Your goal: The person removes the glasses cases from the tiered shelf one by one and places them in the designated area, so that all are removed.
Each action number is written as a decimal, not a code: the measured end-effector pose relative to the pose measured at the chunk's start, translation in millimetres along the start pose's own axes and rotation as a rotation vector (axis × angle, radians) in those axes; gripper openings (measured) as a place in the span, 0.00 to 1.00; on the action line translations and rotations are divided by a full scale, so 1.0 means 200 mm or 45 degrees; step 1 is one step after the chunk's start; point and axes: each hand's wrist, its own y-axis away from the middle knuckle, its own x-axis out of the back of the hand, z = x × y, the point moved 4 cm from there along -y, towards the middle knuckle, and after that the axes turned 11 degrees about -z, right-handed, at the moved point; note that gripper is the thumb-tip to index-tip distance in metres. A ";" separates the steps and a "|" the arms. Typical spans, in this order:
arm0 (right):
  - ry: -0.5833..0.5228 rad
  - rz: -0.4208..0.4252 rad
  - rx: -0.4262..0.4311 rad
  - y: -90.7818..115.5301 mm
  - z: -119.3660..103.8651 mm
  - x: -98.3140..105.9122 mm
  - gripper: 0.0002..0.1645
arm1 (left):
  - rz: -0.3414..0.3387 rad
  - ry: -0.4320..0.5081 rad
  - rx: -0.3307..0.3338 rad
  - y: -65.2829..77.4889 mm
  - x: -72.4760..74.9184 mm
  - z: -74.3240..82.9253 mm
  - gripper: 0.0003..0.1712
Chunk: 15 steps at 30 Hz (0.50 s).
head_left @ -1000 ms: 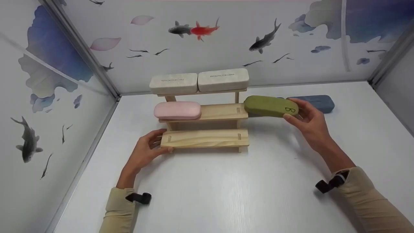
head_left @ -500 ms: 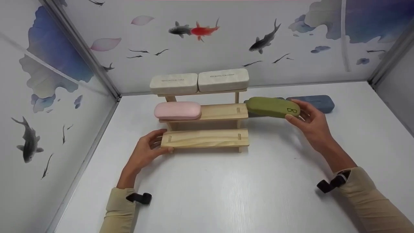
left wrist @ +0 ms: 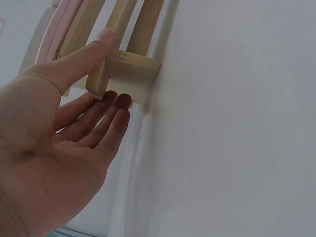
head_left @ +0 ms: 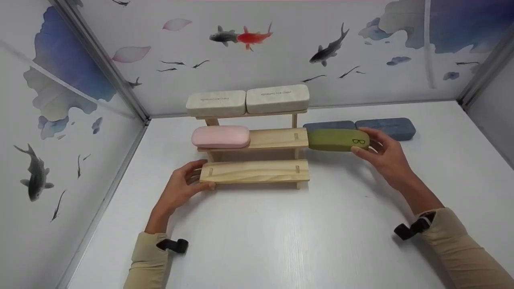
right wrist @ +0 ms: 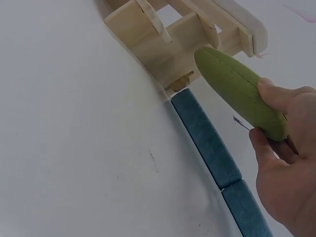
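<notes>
A three-step wooden rack (head_left: pixel 254 172) stands on the table. My left hand (head_left: pixel 182 186) holds the left end of its lowest board, the thumb (left wrist: pixel 84 61) on the board's edge and the other fingers on the far side. My right hand (head_left: pixel 385 158) grips a green glasses case (head_left: pixel 335 139) by its right end, where a small glasses drawing shows. In the right wrist view the green case (right wrist: pixel 232 86) is raised off the table, its far end near the rack's side. A pink glasses case (head_left: pixel 220 137) lies on the left half of the middle step.
Two pale cases (head_left: pixel 216 103) sit side by side on the top step. Behind the green case, two blue cases (head_left: pixel 387 127) lie end to end on the white table (head_left: pixel 265 233). A printed wall (head_left: pixel 281 60) closes off the back.
The green case first shifted slightly right, then came lower and nearer to me, level with the middle step's right end. More of the blue cases shows behind it. My left hand has stayed put.
</notes>
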 end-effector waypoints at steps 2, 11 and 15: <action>0.028 -0.007 -0.044 0.00 0.01 0.00 0.42 | 0.000 -0.001 0.000 0.00 0.00 0.00 0.52; 0.231 -0.101 -0.186 0.01 0.03 -0.02 0.46 | 0.006 -0.004 0.011 0.00 0.00 0.00 0.52; 0.248 -0.133 -0.201 0.01 0.03 -0.03 0.46 | 0.006 -0.003 0.005 0.00 0.00 0.00 0.52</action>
